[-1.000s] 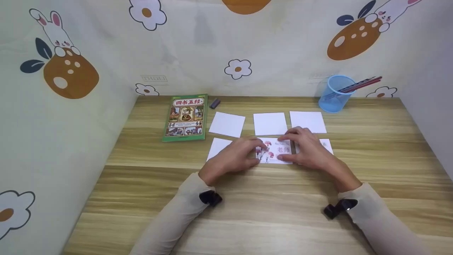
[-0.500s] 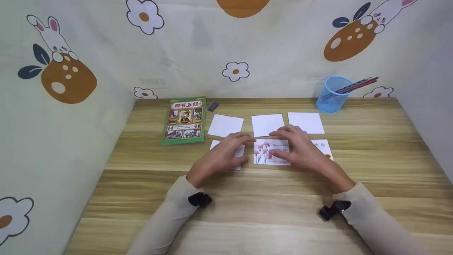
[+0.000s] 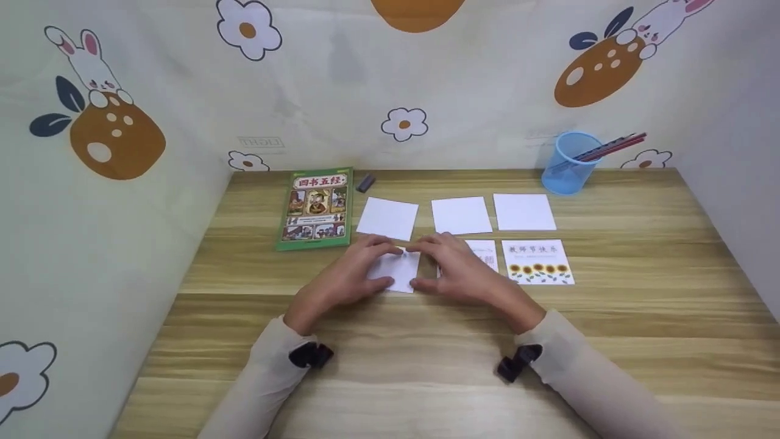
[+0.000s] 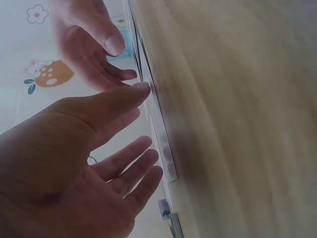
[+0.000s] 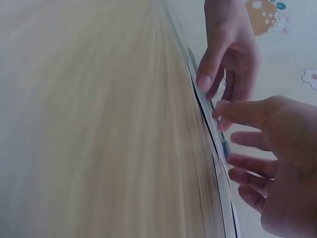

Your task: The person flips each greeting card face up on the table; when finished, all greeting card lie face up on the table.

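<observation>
Head view: book (image 3: 317,207) reads 四书五经; sunflower card (image 3: 537,261) reads 教师节快乐.

Smooth, matt wood-grain laminate is seen on the counter (image 3: 640,317). Matt white paper is shown by the blank card (image 3: 397,269). A glossy printed cover is noted on the book (image 3: 316,208), translucent blue plastic on the pencil cup (image 3: 570,164).
</observation>
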### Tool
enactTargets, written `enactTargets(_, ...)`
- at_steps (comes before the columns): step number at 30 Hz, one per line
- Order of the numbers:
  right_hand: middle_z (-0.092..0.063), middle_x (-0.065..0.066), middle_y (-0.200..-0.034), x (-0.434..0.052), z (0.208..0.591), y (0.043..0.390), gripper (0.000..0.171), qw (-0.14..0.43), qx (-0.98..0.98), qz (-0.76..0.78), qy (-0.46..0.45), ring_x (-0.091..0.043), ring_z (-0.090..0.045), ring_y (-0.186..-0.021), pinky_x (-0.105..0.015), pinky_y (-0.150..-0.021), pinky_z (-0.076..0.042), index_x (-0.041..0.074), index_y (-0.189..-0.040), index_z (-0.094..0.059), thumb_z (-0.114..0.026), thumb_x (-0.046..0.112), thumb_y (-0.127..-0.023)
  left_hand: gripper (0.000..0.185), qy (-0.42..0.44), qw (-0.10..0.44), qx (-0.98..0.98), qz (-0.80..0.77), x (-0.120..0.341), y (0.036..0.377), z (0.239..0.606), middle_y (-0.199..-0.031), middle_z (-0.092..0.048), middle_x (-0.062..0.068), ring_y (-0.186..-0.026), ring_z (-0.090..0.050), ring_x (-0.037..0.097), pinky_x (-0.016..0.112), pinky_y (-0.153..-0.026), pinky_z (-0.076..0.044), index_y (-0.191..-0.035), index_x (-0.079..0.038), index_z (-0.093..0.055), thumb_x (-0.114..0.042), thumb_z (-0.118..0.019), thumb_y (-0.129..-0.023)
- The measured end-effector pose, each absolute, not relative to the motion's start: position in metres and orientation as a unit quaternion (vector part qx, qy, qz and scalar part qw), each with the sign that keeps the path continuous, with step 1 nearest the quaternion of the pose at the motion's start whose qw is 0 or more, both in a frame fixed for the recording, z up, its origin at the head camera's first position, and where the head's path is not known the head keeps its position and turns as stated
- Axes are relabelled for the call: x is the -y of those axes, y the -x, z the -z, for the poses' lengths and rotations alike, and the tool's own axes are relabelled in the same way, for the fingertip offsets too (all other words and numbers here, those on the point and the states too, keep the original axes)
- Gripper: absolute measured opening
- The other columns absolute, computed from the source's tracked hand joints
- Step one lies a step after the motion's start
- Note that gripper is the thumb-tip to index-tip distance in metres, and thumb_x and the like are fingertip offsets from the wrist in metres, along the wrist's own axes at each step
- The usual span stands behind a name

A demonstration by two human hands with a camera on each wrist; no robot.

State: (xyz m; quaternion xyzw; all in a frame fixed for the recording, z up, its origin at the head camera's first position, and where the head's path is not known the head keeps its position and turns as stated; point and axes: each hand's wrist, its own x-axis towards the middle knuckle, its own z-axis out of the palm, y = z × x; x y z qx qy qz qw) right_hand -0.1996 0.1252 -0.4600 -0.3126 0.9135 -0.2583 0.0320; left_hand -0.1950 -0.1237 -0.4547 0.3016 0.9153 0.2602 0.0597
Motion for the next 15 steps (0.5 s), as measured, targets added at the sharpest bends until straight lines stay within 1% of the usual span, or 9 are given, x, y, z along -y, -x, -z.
enactTargets(3, -0.057, -0.007, -0.139, -0.113, 0.461, 0.198, 0.074, 0.042, -0.923, 0.230, 0.305, -0.026, -0.048, -0.130, -0.049, -0.114, -0.035, 0.018, -0.143, -0.056, -0.077, 0.055, -0.081, 0.053, -0.302, 0.066, -0.915, -0.261, 0.128, 0.195, 0.455, -0.148, -0.051, 0.008, -0.139, -0.045, 0.026, 0.046, -0.119, -0.035, -0.137, -0.017, -0.060, -0.028, -0.077, -0.088)
enactTargets(6, -0.055, -0.007, -0.141, -0.108, 0.460, 0.197, 0.082, 0.050, -0.928, 0.221, 0.297, -0.026, -0.046, -0.131, -0.049, -0.114, -0.034, 0.018, -0.145, -0.054, -0.077, 0.060, -0.078, 0.054, -0.300, 0.076, -0.914, -0.263, 0.130, 0.195, 0.455, -0.149, -0.051, 0.007, -0.140, -0.045, 0.026, 0.047, -0.118, -0.036, -0.137, -0.018, -0.059, -0.030, -0.077, -0.088)
enactTargets(11, -0.054, -0.006, -0.139, -0.110, 0.461, 0.197, 0.082, 0.067, -0.925, 0.241, 0.285, -0.023, -0.045, -0.127, -0.047, -0.109, -0.036, 0.021, -0.145, -0.054, -0.081, 0.056, -0.076, 0.058, -0.294, 0.099, -0.916, -0.255, 0.134, 0.196, 0.454, -0.153, -0.047, 0.003, -0.142, -0.042, 0.024, 0.046, -0.118, -0.037, -0.139, -0.023, -0.058, -0.037, -0.078, -0.087)
enactTargets(15, -0.055, -0.005, -0.136, -0.111, 0.461, 0.197, 0.081, 0.072, -0.920, 0.256, 0.286, -0.022, -0.044, -0.124, -0.046, -0.105, -0.037, 0.025, -0.145, -0.054, -0.084, 0.052, -0.075, 0.062, -0.294, 0.109, -0.915, -0.255, 0.137, 0.195, 0.453, -0.154, -0.045, 0.004, -0.144, -0.039, 0.025, 0.047, -0.118, -0.036, -0.141, -0.023, -0.057, -0.038, -0.080, -0.085)
